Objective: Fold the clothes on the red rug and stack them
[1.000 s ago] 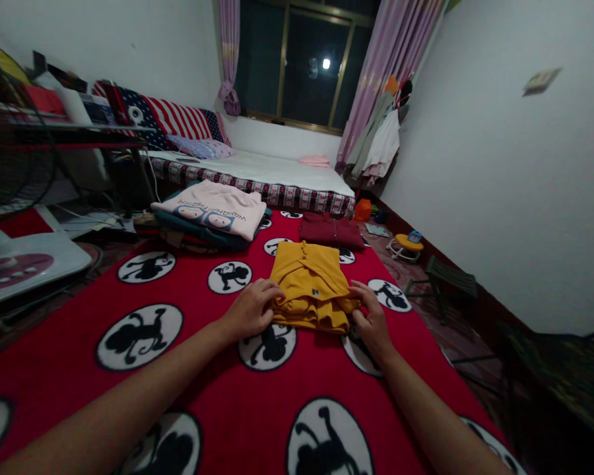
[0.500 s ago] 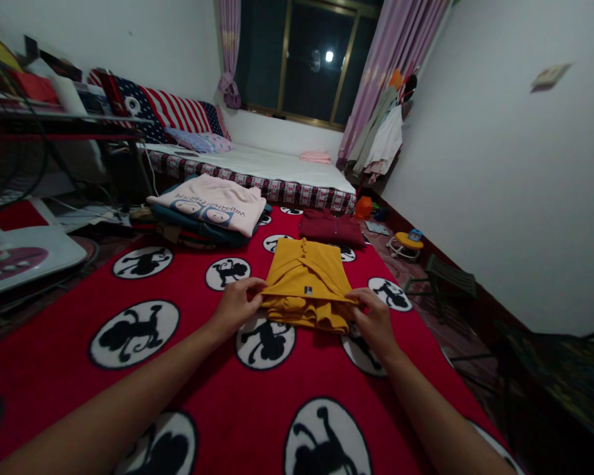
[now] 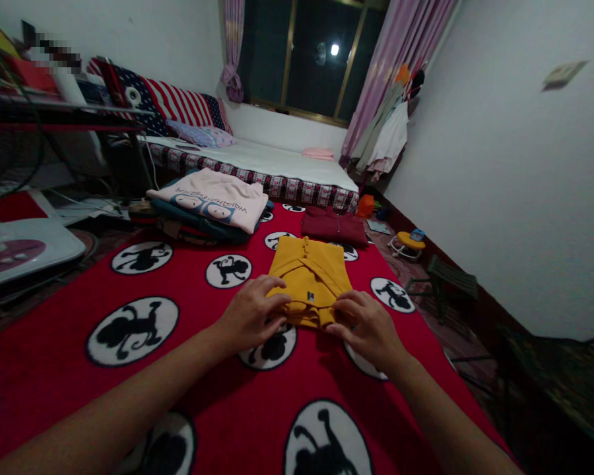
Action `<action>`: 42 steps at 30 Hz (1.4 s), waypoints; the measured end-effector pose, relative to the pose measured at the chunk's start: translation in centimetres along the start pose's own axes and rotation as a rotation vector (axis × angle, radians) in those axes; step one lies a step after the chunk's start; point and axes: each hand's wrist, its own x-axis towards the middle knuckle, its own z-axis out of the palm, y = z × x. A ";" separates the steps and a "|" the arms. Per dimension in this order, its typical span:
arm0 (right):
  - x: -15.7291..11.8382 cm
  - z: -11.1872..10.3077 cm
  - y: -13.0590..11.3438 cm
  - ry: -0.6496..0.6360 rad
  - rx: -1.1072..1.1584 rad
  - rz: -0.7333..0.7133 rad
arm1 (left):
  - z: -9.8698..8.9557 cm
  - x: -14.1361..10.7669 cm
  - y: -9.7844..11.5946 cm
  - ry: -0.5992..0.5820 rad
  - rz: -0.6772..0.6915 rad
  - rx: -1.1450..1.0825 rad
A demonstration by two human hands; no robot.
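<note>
A folded yellow garment [image 3: 309, 270] lies on the red blanket [image 3: 218, 402], which has round white patches with black monkey figures. At the garment's near left corner is my left hand [image 3: 252, 313], its fingers curved over the edge and the thumb below. My right hand [image 3: 369, 326] is at the near right corner, fingers bent over the cloth, thumb beside the near edge. Both hands are closed around the garment's near edge, where loose folds show between them.
Behind to the left is a stack of clothes with a pink shirt [image 3: 212, 198] on top. A folded maroon garment [image 3: 334, 226] lies beyond the yellow one. A yellow stool [image 3: 410, 241] and a dark folding chair [image 3: 453, 280] stand on the right.
Both hands have moved inward from the garment's side corners, closer together and over its near edge. Less of the loose cloth below the hem shows now.
</note>
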 end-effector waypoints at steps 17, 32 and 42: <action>9.0 1.9 2.1 0.185 0.122 0.215 | 2.5 0.8 2.1 -0.063 -0.101 -0.057; 25.5 4.0 4.2 -0.618 -0.138 0.147 | 3.2 0.1 2.7 -0.115 -0.129 -0.038; 25.1 3.6 4.7 -0.701 -0.107 0.144 | 4.5 0.5 2.5 -0.091 -0.146 0.072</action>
